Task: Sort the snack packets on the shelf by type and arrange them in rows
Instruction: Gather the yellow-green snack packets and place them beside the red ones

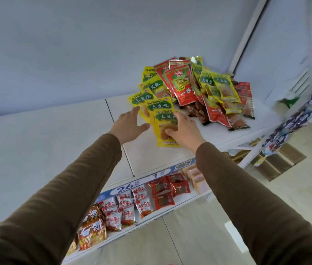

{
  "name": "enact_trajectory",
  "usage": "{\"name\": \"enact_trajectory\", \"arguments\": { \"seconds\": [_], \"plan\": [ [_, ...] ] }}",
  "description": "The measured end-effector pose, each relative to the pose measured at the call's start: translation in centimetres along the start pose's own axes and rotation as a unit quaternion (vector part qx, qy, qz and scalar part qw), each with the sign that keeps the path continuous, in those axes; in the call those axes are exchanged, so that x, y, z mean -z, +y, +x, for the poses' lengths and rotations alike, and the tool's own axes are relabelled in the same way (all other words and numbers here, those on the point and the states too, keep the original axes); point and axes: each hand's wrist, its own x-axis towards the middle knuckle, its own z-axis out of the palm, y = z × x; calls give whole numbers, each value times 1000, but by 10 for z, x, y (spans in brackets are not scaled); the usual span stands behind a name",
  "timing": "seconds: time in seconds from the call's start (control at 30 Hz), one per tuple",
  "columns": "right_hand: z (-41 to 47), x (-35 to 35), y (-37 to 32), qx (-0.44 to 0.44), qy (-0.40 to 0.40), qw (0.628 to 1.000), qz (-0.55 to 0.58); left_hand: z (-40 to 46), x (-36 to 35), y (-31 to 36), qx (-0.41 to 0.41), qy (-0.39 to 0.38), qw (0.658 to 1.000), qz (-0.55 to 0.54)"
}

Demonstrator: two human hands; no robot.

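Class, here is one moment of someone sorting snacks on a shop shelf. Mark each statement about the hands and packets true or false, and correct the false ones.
1. The right hand rests on a yellow packet. True.
2. The left hand holds a red packet. False: it is open, fingertips at the yellow packets.
3. The mixed pile holds red and yellow packets. True.
4. The lower shelf is bare. False: packets fill it.
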Motion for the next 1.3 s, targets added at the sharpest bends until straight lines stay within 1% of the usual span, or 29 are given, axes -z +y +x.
{"name": "enact_trajectory", "arguments": {
  "seconds": [0.07, 0.17, 0.27, 0.33, 0.4, 0.47, 0.5, 0.6, 0.73, 0.93, 1.07, 1.2, 1.3],
  "plan": [
    [11, -4, 6, -5, -19, 999, 35, 12, -9, -2, 23, -3, 1000, -6],
    [30, -10, 7, 20, -23, 997, 72, 30, -24, -1, 55, -4, 998, -33],
    [50, -16, 6, 58, -5, 993, 103, 50, -37, 8, 65, 26, 996, -48],
    [63, -19, 7, 81, 0, 989, 127, 64, -41, 18, 83, 59, 990, -97],
    [76, -21, 10, 102, 8, 985, 141, 78, -43, 29, 101, 102, 969, -199],
    [90, -20, 12, 117, 21, 983, 142, 89, -43, 38, 106, 141, 934, -312],
    [96, -19, 13, 122, 29, 982, 138, 94, -42, 42, 115, 157, 917, -348],
    [109, -19, 17, 136, 31, 980, 143, 108, -41, 51, 156, 184, 883, -403],
    [121, -19, 19, 127, 6, 970, 207, 126, -45, 55, 195, 189, 852, -448],
    [136, -16, 12, 83, 5, 947, 312, 153, -39, 57, 240, 159, 829, -480],
    [146, -14, 10, 59, 7, 928, 369, 167, -25, 54, 251, 105, 806, -525],
    [152, -14, 7, 41, 1, 916, 400, 173, -18, 50, 204, -3, 816, -541],
    [155, -16, 7, 18, 1, 903, 428, 176, -16, 49, 193, -19, 820, -539]
  ]
}}
